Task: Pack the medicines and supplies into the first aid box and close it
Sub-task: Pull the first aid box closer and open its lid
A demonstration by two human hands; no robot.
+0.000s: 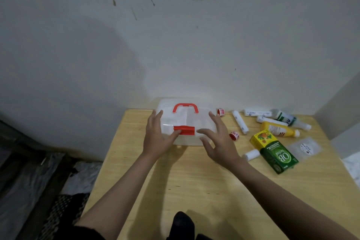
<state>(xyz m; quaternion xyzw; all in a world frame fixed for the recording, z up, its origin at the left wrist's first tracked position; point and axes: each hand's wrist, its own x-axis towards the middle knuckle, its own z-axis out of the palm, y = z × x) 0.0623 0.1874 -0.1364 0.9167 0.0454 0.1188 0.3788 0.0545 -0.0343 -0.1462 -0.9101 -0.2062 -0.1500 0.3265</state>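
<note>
A clear plastic first aid box (pixel 194 119) with a red handle (pixel 185 107) and a red front latch (pixel 184 130) stands closed at the far left of the wooden table (pixel 194 185). My left hand (pixel 158 138) rests on its left front side, thumb touching the latch. My right hand (pixel 218 142) hovers at its right front, fingers spread, holding nothing. To the right lie the supplies: a green and yellow carton (pixel 276 152), a yellow bottle (pixel 278 129), white rolls (pixel 240 122), a white and green bottle (pixel 288 119), two red tape rolls (pixel 234 136) and a clear pouch (pixel 304 148).
A stained white wall runs right behind the table. The table's left edge drops to a dark floor with plastic sheeting (pixel 29 177). A small white roll (pixel 252 154) lies near the carton. A dark object (pixel 182 224) sits at the front edge.
</note>
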